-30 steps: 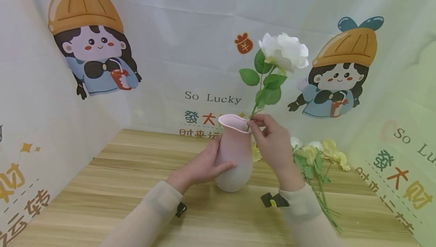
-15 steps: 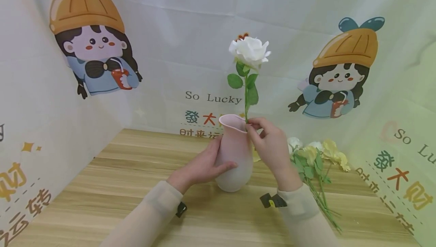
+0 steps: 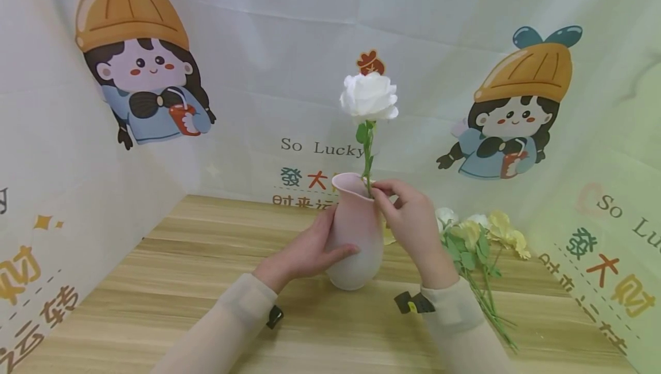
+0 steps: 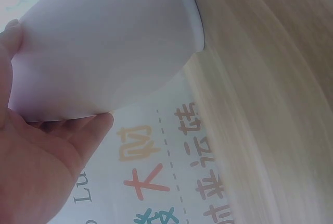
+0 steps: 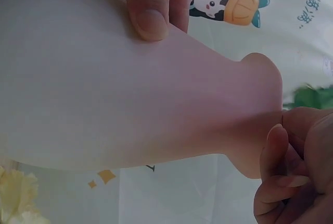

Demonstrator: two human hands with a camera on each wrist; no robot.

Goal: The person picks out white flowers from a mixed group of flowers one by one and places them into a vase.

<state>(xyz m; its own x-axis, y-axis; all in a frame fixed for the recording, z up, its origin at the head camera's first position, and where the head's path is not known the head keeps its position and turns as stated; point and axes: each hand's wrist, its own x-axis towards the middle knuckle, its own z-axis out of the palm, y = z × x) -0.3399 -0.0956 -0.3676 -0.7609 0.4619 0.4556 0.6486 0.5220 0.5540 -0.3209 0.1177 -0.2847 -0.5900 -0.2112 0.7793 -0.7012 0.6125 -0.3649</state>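
Note:
A pink-and-white vase (image 3: 356,236) stands upright on the wooden table, its wavy mouth facing up. My left hand (image 3: 304,248) grips the vase from the left, thumb across its front and fingers round the far side; the left wrist view shows the palm and fingers against the vase wall (image 4: 109,47). At the rim, my right hand (image 3: 410,219) pinches the green stem of a white artificial rose (image 3: 369,97) between thumb and fingertips. The stem's lower part goes down into the vase mouth and is hidden there. In the right wrist view the right fingers (image 5: 274,153) sit right at the rim.
Several white and yellow artificial flowers (image 3: 470,233) lie on the table (image 3: 206,305) to the right, stems pointing toward the front. A printed white cloth (image 3: 284,47) with cartoon figures hangs behind and at both sides.
The white rose has swung left from the right side to above the vase mouth and come lower, its stem further inside. My left hand and the vase have stayed put.

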